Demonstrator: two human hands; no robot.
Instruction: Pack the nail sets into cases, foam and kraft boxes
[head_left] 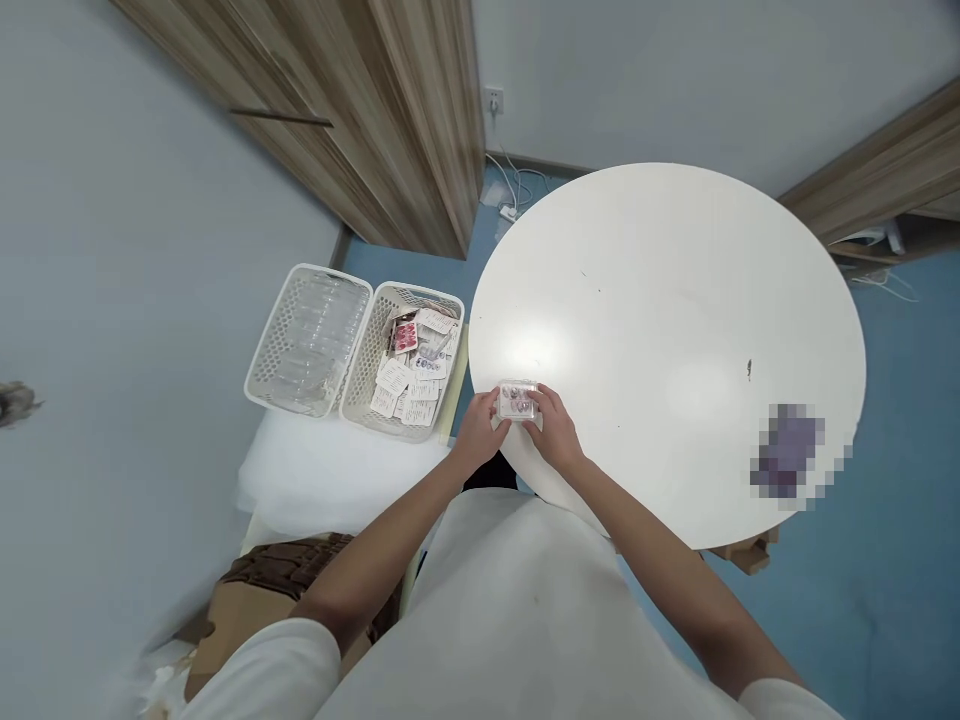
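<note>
Both my hands hold a small clear plastic box (pixel 517 401) with pink and dark pieces inside, at the near left edge of the round white table (pixel 675 330). My left hand (pixel 478 432) grips its left end with fingers curled. My right hand (pixel 555 428) grips its right end, fingers closed over the top. The box rests on or just above the tabletop; I cannot tell which.
Two white perforated baskets stand to the left on a white surface: the left basket (pixel 309 340) holds clear plastic pieces, the right basket (pixel 409 365) holds several small cards and packets. A blurred purple patch (pixel 791 455) lies at the table's right edge. Wooden cabinets stand behind.
</note>
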